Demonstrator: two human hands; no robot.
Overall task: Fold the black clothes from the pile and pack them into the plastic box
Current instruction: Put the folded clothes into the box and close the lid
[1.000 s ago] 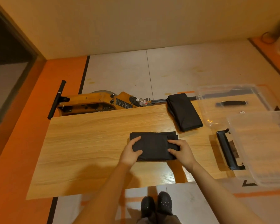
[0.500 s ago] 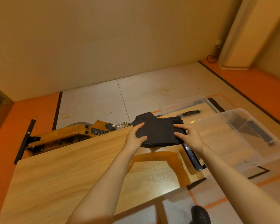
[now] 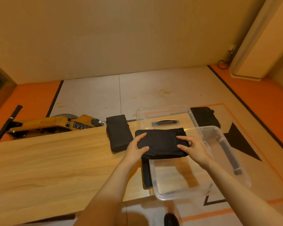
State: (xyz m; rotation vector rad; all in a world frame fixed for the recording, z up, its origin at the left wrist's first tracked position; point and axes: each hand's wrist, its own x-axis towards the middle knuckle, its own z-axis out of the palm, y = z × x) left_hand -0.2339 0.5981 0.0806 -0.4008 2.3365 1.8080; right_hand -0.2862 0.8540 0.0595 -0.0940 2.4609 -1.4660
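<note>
While both hands hold the folded black garment (image 3: 162,144) above the far rim of the plastic box (image 3: 219,185), the left hand (image 3: 136,149) and the right hand (image 3: 193,147) clamp its two short ends, thumbs on top and fingers under. For a good result, the person should probably keep it level and lower it flat, so the folds do not open. The box stands at the right edge of the table (image 3: 47,168) and looks empty, with free room inside. Its lid (image 3: 163,115) lies beyond it, and a second folded garment (image 3: 118,132) waits near the far edge.
</note>
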